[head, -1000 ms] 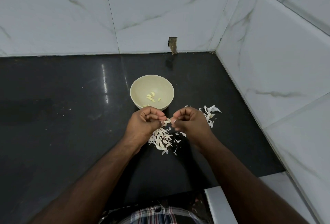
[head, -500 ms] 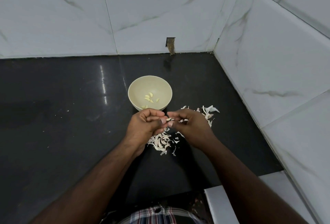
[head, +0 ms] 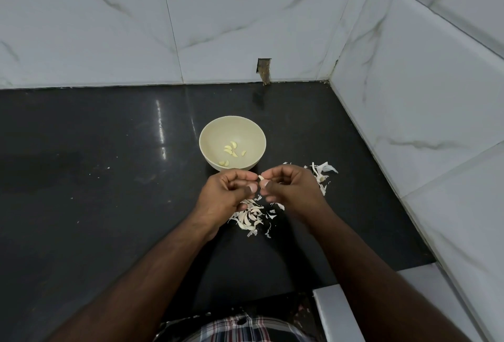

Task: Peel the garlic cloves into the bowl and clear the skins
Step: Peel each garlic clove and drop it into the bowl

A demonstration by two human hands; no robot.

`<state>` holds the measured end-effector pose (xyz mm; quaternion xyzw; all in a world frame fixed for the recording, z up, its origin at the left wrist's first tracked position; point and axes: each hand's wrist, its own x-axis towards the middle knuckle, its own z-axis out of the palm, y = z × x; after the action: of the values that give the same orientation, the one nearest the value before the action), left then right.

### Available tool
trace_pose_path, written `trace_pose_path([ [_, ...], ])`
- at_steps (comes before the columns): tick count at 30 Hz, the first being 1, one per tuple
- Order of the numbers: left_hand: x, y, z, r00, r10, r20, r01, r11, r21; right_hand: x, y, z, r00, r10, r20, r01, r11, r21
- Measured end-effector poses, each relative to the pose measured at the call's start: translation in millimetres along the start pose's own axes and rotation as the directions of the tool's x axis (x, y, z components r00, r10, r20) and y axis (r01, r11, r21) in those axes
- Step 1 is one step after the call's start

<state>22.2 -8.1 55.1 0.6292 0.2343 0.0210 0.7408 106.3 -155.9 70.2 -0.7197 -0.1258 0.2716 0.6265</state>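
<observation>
At frame centre, the left hand (head: 227,194) and right hand (head: 290,190) pinch one clove (head: 261,177) between curled fingers, hiding part of the papery skins (head: 252,217) below a smooth round bowl (head: 210,137).

Glossy black counter (head: 95,205); papery skins (head: 249,217); matt bowl (head: 210,137).

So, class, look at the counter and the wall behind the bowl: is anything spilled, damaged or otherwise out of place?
Two things stand out. Garlic skins lie scattered loose on the black counter beneath the hands, with more to the right of the bowl, not yet cleared. On the back wall, a tile has a rough rectangular hole at counter level, which looks like damage.
</observation>
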Motion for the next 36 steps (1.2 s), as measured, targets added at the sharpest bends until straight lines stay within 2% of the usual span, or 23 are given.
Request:
trace_pose_path([
  [4,-2,3,0,0.994,0.097,0.052,-0.101,0.991,0.091,-2,-2,2,0.997,0.081,-0.013,-0.078,0.989,0.129],
  [9,0,1,1,0.982,0.188,0.015,-0.188,0.968,0.167,-4,4,7,0.995,0.094,-0.026,-0.09,0.988,0.124],
  [15,1,-3,-2,0.987,0.152,-0.048,-0.133,0.953,0.272,-4,0,8,0.992,0.125,-0.01,-0.124,0.988,0.087],
  [19,0,0,-1,0.992,0.118,-0.045,-0.1,0.95,0.295,-3,-1,2,0.999,-0.029,0.013,0.03,0.996,-0.082],
  [21,-1,2,-1,0.993,0.111,-0.026,-0.098,0.945,0.311,-3,-2,3,0.998,-0.052,0.026,0.054,0.993,-0.104],
  [23,0,3,-2,0.994,0.113,-0.007,-0.105,0.94,0.324,-3,-1,3,0.999,-0.036,0.009,0.037,0.995,-0.09],
  [28,1,-1,-5,0.989,0.147,0.016,-0.142,0.919,0.367,1,1,-1,0.998,0.065,0.01,-0.066,0.994,0.084],
  [34,2,-1,-7,0.988,0.148,0.042,-0.152,0.909,0.387,1,0,0,1.0,-0.017,0.026,0.017,1.0,-0.018],
  [36,2,-1,-6,0.989,0.143,0.031,-0.144,0.917,0.372,2,0,0,1.0,0.018,0.023,-0.019,0.999,0.04],
])
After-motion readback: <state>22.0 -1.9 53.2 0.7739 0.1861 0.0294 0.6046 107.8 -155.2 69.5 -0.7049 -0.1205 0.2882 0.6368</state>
